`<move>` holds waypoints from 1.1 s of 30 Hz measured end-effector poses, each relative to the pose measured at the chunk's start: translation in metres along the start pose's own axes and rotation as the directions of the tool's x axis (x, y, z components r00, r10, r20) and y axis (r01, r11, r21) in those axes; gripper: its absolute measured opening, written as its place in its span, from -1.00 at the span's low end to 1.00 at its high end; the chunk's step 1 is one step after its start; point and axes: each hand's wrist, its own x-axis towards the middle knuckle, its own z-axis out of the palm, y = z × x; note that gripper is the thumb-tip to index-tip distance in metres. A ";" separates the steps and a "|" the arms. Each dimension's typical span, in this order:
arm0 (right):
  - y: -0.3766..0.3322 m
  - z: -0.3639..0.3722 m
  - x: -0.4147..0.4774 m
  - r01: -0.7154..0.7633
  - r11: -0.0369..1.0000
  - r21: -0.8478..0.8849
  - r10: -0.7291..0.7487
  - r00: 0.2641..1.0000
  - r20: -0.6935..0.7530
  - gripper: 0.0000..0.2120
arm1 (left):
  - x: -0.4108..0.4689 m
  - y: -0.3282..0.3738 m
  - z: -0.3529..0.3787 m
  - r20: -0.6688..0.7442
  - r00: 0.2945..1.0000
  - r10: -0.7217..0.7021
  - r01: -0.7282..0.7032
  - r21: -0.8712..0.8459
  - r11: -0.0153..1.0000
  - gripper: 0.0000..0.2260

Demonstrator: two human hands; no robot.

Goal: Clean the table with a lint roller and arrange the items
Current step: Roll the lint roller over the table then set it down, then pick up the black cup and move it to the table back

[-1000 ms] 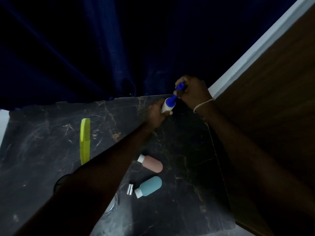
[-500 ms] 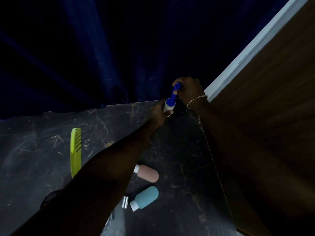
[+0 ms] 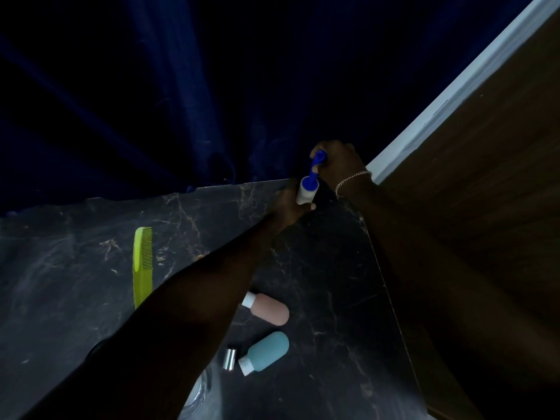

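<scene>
Both hands meet at the far right corner of the dark marbled worktop (image 3: 318, 268), up at about one o'clock. The right hand (image 3: 341, 160) is clenched around the blue handle of the lint roller (image 3: 307, 189), a thin chain bracelet (image 3: 353, 178) on its wrist. The left hand (image 3: 289, 204) grips the roller's white drum from below, its forearm crossing the worktop diagonally. The roller stands steeply tilted, handle up, at the worktop's back edge against the dark blue curtain (image 3: 151, 101).

At nine o'clock a yellow-green comb (image 3: 143, 265) lies flat, its near end hidden by the left forearm. Toward six o'clock a pink bottle (image 3: 269, 312) and a teal bottle (image 3: 266, 351) lie on their sides, near each other, white caps pointing left. A small silver cap (image 3: 230, 359) sits just beside the teal bottle's cap.
</scene>
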 end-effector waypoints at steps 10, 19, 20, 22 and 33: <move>-0.005 -0.009 -0.011 -0.014 1.000 0.011 0.013 0.999 0.031 -0.55 | -0.032 -0.005 -0.051 -0.025 0.995 0.095 -0.083 0.306 0.948 -0.39; -0.025 -0.034 -0.043 0.045 0.993 -0.112 -0.047 0.999 -0.023 -0.38 | -0.100 0.012 -0.123 0.007 0.963 0.268 -0.207 0.656 0.726 -0.37; -0.030 -0.037 -0.048 0.049 0.990 -0.131 -0.053 0.998 -0.031 -0.36 | -0.110 0.016 -0.130 0.011 0.963 0.270 -0.206 0.678 0.706 -0.36; -0.037 -0.040 -0.058 0.067 0.985 -0.157 -0.077 0.995 -0.055 -0.32 | -0.128 0.022 -0.141 0.009 0.958 0.288 -0.208 0.714 0.669 -0.36; -0.096 -0.020 -0.142 0.364 0.915 -0.174 -0.390 0.909 -0.150 -0.28 | -0.254 0.029 -0.171 -0.146 0.940 0.310 -0.051 0.835 0.548 -0.36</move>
